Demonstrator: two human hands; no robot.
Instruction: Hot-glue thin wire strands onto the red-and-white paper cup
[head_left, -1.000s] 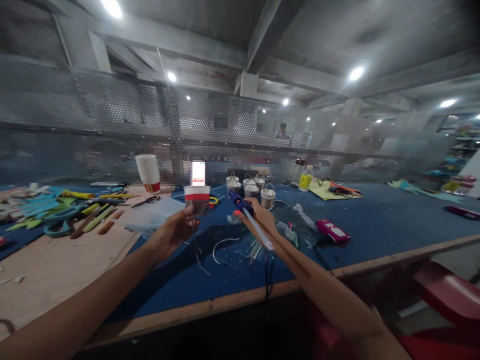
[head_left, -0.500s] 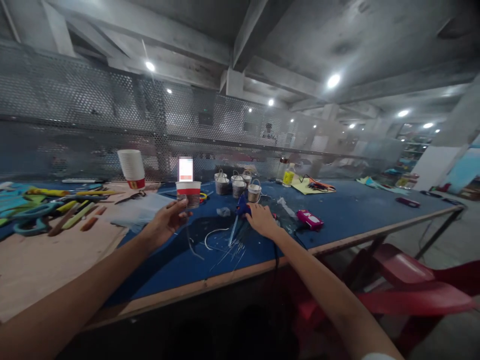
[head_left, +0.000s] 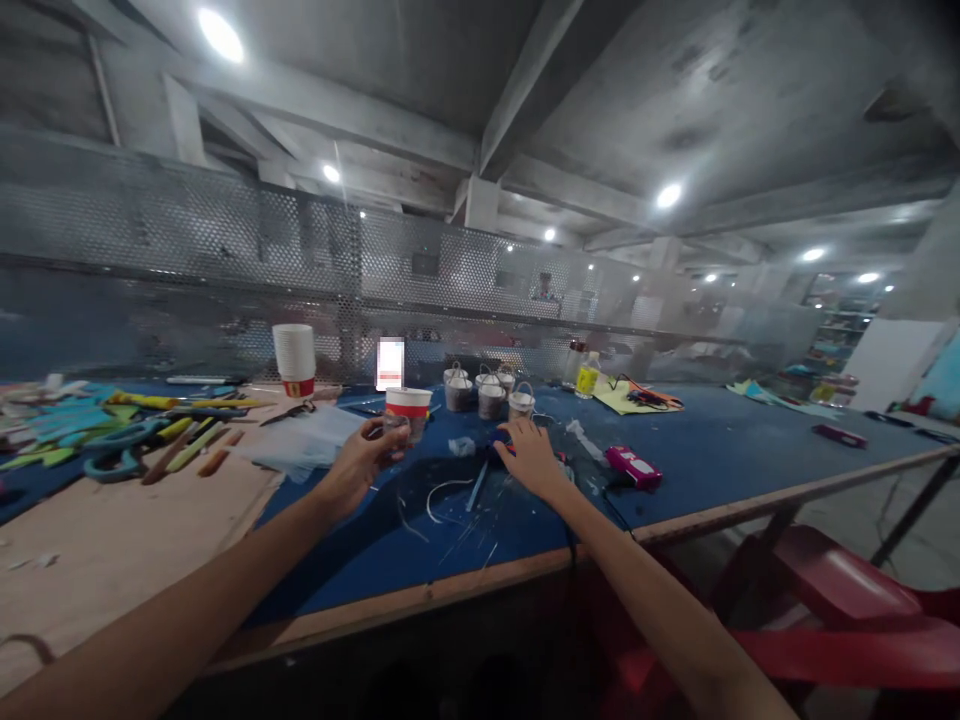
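My left hand [head_left: 367, 460] grips a paper cup [head_left: 409, 400] with a white and red upper band and a brownish wrapping around its lower part. The cup is upright, a little above the table. To the right, my right hand [head_left: 531, 458] has its fingers curled over a blue glue gun [head_left: 497, 437], hiding most of it. A translucent glue stick [head_left: 477, 487] sticks out toward me. Just beyond this hand stand several small wrapped cups with looped handles, one of them this bucket-like cup [head_left: 521, 403].
A stack of paper cups [head_left: 294, 355] stands at the back left, near scissors [head_left: 120, 450] and coloured sticks. Thin strands and a curved white cord [head_left: 442, 495] lie in front. Rightward are a magenta box [head_left: 634, 467], a yellow-labelled bottle [head_left: 588, 375] and a red chair [head_left: 840, 580].
The view has shifted, so the scene sits lower and further right. My right hand now covers more of the glue gun, which sits lower. My left hand still holds the cup.
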